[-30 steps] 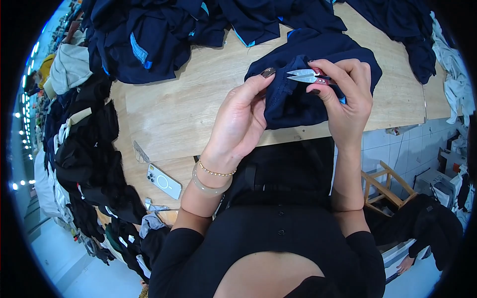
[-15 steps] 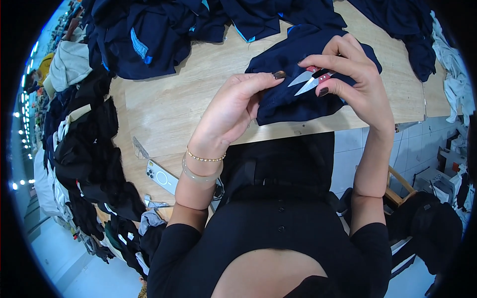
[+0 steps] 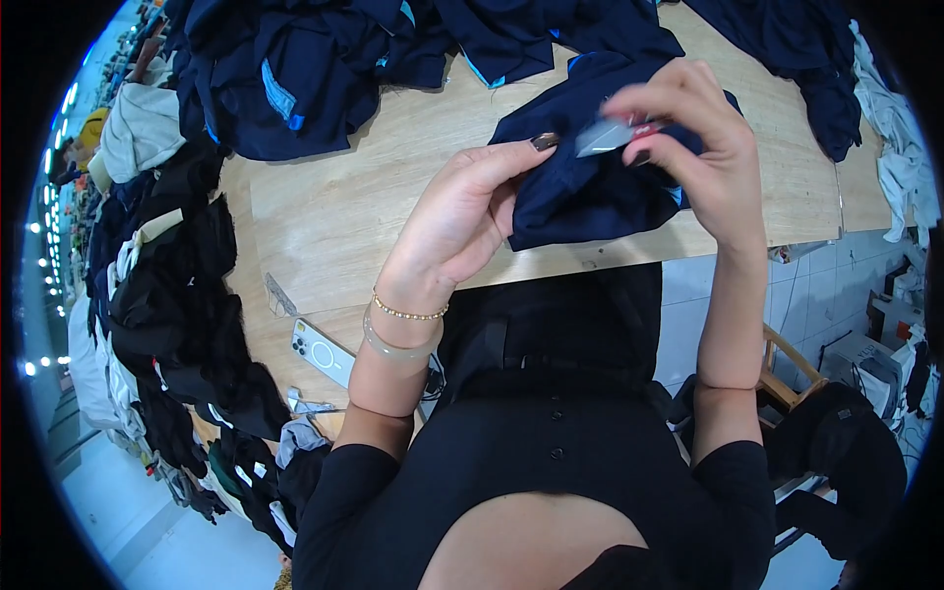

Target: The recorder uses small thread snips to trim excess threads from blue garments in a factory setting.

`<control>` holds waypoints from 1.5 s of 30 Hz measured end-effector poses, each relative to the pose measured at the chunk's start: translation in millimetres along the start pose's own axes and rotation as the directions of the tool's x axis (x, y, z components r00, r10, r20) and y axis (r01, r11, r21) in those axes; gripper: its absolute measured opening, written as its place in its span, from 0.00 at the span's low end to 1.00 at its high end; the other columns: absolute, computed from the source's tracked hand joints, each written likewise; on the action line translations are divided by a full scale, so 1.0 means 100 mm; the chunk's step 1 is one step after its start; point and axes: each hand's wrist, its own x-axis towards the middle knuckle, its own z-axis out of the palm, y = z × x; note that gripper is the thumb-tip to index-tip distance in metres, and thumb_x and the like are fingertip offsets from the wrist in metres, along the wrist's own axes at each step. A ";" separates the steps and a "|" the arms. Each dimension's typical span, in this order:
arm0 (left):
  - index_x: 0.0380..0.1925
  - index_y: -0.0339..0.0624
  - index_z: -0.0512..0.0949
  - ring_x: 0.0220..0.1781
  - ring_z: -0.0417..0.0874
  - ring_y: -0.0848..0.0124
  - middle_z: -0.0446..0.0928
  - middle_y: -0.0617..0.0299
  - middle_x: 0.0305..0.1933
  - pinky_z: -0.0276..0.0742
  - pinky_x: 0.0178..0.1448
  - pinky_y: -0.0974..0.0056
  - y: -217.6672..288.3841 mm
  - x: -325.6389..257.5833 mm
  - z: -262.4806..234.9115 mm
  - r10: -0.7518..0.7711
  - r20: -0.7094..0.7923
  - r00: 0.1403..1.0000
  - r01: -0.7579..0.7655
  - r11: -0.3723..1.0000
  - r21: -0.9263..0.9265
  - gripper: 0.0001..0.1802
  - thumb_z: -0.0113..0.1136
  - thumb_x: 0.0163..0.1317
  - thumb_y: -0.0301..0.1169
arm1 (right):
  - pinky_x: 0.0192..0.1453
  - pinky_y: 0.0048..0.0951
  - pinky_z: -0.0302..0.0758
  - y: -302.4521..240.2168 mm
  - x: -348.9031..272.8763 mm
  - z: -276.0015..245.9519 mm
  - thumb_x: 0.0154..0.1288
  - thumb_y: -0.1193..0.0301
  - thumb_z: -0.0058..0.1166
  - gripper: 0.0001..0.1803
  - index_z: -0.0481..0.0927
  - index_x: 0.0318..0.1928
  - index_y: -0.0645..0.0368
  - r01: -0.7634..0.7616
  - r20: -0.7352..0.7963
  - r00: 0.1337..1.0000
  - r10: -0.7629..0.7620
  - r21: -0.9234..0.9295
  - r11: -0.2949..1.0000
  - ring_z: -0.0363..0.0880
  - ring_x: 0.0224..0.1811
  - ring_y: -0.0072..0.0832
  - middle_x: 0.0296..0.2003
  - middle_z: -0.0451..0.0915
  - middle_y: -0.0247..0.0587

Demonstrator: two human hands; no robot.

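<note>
At the far left I see one long pile of black clothes (image 3: 167,324) hanging along the edge of the desk (image 3: 334,211), and one pale grey garment (image 3: 138,133) above it. On the desk near this edge lies one white phone (image 3: 323,351) with its back side up, and beside it one small clear ruler (image 3: 280,295). One big heap of navy clothes (image 3: 295,69) with light blue trims covers the back part of the desk. My left hand (image 3: 457,221) has two bracelets (image 3: 403,329) on the wrist, one thin with beads and one smooth and pale. Its fingers pinch a fold of the one navy garment (image 3: 590,192) that lies in front of me near the front edge of the desk, lifted a little between my two hands. This garment is dark navy, crumpled, with a small blue strip at its right side. My right hand (image 3: 703,147) is above it, and its fingers are pressed around one small thread snips (image 3: 610,133), which looks blurred, with grey blades and a red part. At the far right lies one pile of white cloth (image 3: 900,147).
</note>
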 end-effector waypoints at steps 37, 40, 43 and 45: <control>0.30 0.36 0.82 0.26 0.64 0.85 0.69 0.68 0.36 0.58 0.29 0.77 -0.10 0.06 -1.23 0.863 -0.172 0.475 -0.261 0.325 0.909 0.09 0.54 0.57 0.14 | 0.40 0.22 0.73 0.24 -0.95 0.51 0.57 0.74 0.63 0.08 0.82 0.37 0.64 -0.705 0.017 0.668 0.744 0.336 0.625 0.75 0.32 0.19 0.32 0.77 0.33; 0.36 0.36 0.81 0.26 0.65 0.86 0.72 0.69 0.37 0.58 0.28 0.78 -0.09 0.05 -1.15 0.839 -0.221 0.496 -0.249 0.382 0.890 0.10 0.54 0.57 0.14 | 0.38 0.26 0.73 0.03 -0.83 0.73 0.49 0.69 0.70 0.18 0.78 0.38 0.62 -0.689 0.063 0.725 0.686 0.097 0.718 0.74 0.32 0.30 0.30 0.73 0.39; 0.39 0.36 0.80 0.24 0.64 0.87 0.73 0.69 0.36 0.59 0.27 0.78 -0.12 0.11 -1.05 0.815 -0.232 0.530 -0.279 0.427 0.860 0.10 0.56 0.57 0.16 | 0.37 0.30 0.74 -0.07 -0.87 0.80 0.46 0.68 0.72 0.23 0.74 0.40 0.59 -0.667 0.129 0.738 0.663 -0.011 0.745 0.75 0.34 0.34 0.32 0.73 0.39; 0.37 0.36 0.80 0.25 0.66 0.86 0.73 0.69 0.34 0.60 0.29 0.78 -0.12 0.10 -1.02 0.780 -0.260 0.570 -0.259 0.470 0.844 0.10 0.57 0.56 0.15 | 0.36 0.33 0.75 -0.14 -0.94 0.82 0.45 0.68 0.72 0.27 0.72 0.44 0.57 -0.613 0.042 0.781 0.623 -0.139 0.778 0.77 0.36 0.36 0.37 0.72 0.39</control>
